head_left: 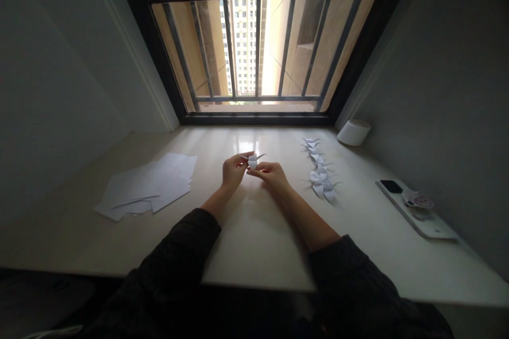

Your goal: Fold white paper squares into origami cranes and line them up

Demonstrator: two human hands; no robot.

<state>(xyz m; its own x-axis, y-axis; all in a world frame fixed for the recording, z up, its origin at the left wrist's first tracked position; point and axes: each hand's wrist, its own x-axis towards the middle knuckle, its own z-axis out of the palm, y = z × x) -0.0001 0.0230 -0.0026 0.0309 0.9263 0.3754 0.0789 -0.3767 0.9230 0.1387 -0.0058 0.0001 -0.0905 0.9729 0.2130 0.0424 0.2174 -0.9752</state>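
Note:
A small white paper crane (253,161) is held up between my two hands, over the middle of the pale sill. My left hand (234,170) pinches it from the left, fingers closed by one of its thin points. From the right and below, my right hand (271,174) grips its lower part between thumb and fingers. Another thin point sticks out to the upper right, free of the fingers. To the right of my hands, several folded paper cranes (318,161) stand in a row. Loose white paper sheets (153,185) lie overlapping on the left.
A white roll (353,132) lies at the back right against the wall. Nearer on the right is a phone (415,209) with a round grip on its back. The barred window (258,53) closes off the far side; the sill's front edge (258,287) runs under my forearms.

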